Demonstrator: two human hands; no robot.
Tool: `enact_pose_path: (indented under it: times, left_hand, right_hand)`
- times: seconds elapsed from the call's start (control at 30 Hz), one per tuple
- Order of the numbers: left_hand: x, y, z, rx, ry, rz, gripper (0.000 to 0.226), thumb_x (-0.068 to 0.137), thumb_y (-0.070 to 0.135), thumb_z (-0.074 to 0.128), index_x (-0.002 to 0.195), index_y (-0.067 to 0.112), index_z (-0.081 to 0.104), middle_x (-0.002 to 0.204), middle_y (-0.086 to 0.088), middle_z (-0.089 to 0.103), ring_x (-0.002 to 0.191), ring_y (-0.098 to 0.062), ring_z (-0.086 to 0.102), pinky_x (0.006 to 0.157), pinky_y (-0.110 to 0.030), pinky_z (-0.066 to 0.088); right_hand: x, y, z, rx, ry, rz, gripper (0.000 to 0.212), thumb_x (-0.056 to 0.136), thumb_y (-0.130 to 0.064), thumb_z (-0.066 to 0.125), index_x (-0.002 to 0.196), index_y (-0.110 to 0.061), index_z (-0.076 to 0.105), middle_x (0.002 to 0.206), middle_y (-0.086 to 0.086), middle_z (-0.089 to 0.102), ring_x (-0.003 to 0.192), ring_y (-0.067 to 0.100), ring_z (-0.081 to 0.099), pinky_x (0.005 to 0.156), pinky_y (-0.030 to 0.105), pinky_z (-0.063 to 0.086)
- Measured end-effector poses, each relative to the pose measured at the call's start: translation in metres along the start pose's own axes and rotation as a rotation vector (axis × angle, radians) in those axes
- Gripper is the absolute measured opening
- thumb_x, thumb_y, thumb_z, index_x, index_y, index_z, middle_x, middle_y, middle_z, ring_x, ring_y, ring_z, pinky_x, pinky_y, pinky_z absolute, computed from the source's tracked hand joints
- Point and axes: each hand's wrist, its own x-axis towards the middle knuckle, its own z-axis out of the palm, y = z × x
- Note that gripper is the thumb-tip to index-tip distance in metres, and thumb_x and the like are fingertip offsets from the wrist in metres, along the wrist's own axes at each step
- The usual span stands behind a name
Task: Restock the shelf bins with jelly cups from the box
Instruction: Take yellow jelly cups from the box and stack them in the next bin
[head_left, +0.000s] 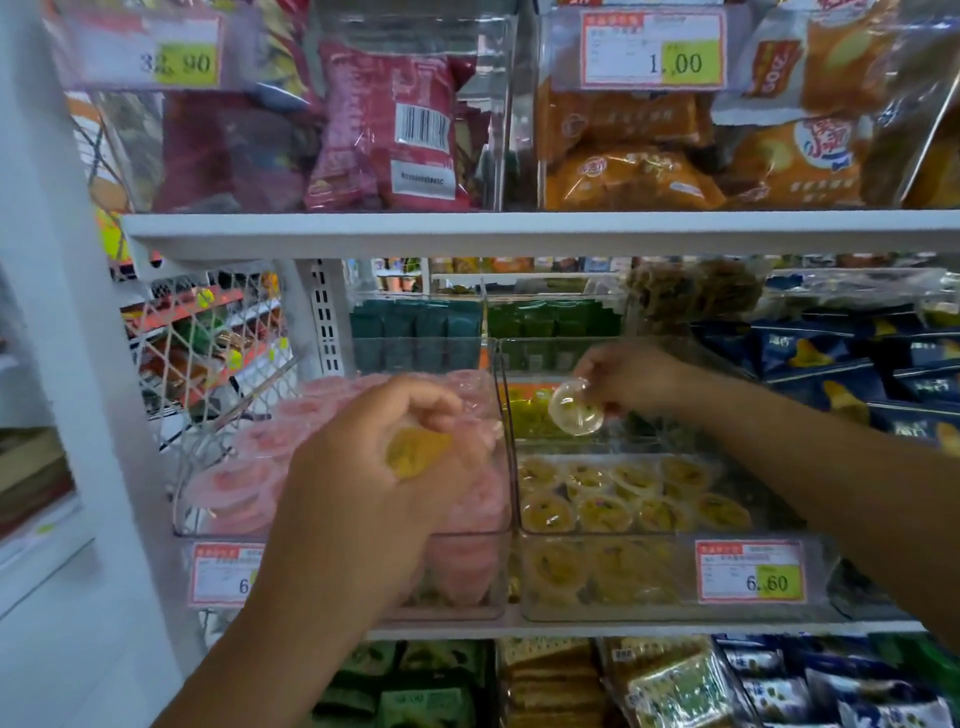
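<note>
Two clear shelf bins stand side by side on the middle shelf. The left bin (208, 519) is heaped with pink jelly cups (244, 478). The right bin (649, 577) holds several yellow jelly cups (623, 499). My left hand (379, 478) hovers in front of the pink bin and its fingers curl round a yellow jelly cup (415, 451). My right hand (631, 376) reaches over the back of the right bin and pinches a pale, clear jelly cup (575, 408) by its rim. The box is out of view.
Price tags (750, 570) hang on the bins' fronts. The white shelf board above (519, 231) carries bins of red and orange snack packs. Blue snack bags (857, 364) lie to the right, a white wire rack (208, 343) to the left, more packets on the shelf below.
</note>
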Motion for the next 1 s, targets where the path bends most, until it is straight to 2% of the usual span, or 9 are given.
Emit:
enact_pose_path:
  times: [0.13,0.27,0.33,0.4,0.47,0.57,0.67,0.83,1.0]
  left_hand:
    - [0.007,-0.013,-0.009,0.012,0.003,0.007,0.024,0.072,0.057,0.072,0.081,0.036,0.064,0.095,0.033,0.062,0.088,0.011,0.057,0.065,-0.015,0.037]
    - [0.018,-0.016,-0.009,0.141,-0.03,0.101,0.032,0.066,0.067,0.056,0.086,0.042,0.061,0.103,0.032,0.056,0.095,0.011,0.055,0.07,-0.01,0.037]
    - [0.023,-0.017,-0.009,0.175,-0.03,0.125,0.031,0.067,0.067,0.053,0.086,0.044,0.059,0.105,0.032,0.054,0.096,0.012,0.054,0.071,-0.004,0.038]
    - [0.026,-0.018,-0.007,0.191,-0.033,0.144,0.032,0.067,0.068,0.056,0.09,0.046,0.057,0.104,0.03,0.055,0.096,0.014,0.052,0.073,-0.001,0.036]
    - [0.028,-0.016,-0.002,0.176,-0.06,0.146,0.043,0.067,0.073,0.064,0.1,0.048,0.053,0.101,0.03,0.057,0.098,0.014,0.052,0.072,-0.005,0.038]
    - [0.032,-0.011,0.007,0.14,-0.128,0.133,0.068,0.06,0.076,0.06,0.12,0.053,0.04,0.108,0.032,0.054,0.102,0.012,0.053,0.079,-0.007,0.036]
    - [0.038,-0.005,0.02,0.132,-0.153,0.171,0.084,0.059,0.078,0.059,0.132,0.047,0.033,0.111,0.03,0.05,0.104,0.011,0.049,0.078,-0.003,0.034]
    - [0.045,0.009,0.043,0.113,-0.162,0.238,0.099,0.057,0.076,0.059,0.143,0.039,0.026,0.107,0.024,0.039,0.102,0.016,0.039,0.071,-0.002,0.034]
    - [0.046,0.015,0.052,0.107,-0.14,0.326,0.1,0.062,0.076,0.059,0.145,0.036,0.022,0.097,0.02,0.024,0.091,0.023,0.035,0.07,-0.001,0.036]
  right_hand:
    - [0.052,0.014,0.036,-0.109,-0.098,0.144,0.008,0.092,-0.007,0.06,0.099,-0.006,0.065,0.074,0.006,0.063,0.057,0.012,0.062,0.049,0.018,0.052]
    - [0.066,0.019,0.064,-0.12,-0.21,0.151,0.027,0.086,0.004,0.06,0.112,0.005,0.063,0.079,0.021,0.066,0.055,0.016,0.058,0.056,0.025,0.05]
    - [0.058,0.02,0.067,-0.132,-0.253,0.162,0.024,0.09,0.004,0.056,0.113,-0.001,0.063,0.073,0.014,0.063,0.05,0.015,0.059,0.051,0.022,0.051]
    - [0.053,0.019,0.06,-0.105,-0.29,0.158,0.033,0.092,-0.006,0.058,0.125,-0.011,0.06,0.094,0.009,0.067,0.075,0.018,0.068,0.065,0.024,0.054]
    - [0.046,0.017,0.041,-0.212,-0.184,0.037,0.037,0.094,-0.02,0.058,0.131,-0.019,0.056,0.124,0.004,0.061,0.107,0.02,0.062,0.085,0.026,0.048]
    - [0.014,-0.004,0.007,0.145,-0.126,-0.038,0.021,0.097,-0.02,0.056,0.115,-0.014,0.064,0.116,0.007,0.067,0.093,0.018,0.068,0.084,0.028,0.054]
    - [-0.033,-0.028,-0.019,0.478,-0.366,-0.188,0.015,0.091,-0.004,0.058,0.105,-0.005,0.063,0.108,0.017,0.069,0.097,0.025,0.068,0.09,0.035,0.055]
    - [-0.074,-0.041,-0.011,0.575,-0.491,-0.326,0.034,0.084,0.017,0.056,0.113,-0.002,0.054,0.115,0.019,0.06,0.097,0.029,0.06,0.082,0.031,0.052]
    - [-0.087,-0.036,-0.01,0.989,-0.622,-0.225,0.035,0.084,-0.001,0.06,0.118,-0.005,0.052,0.109,0.016,0.061,0.089,0.025,0.064,0.079,0.034,0.059]
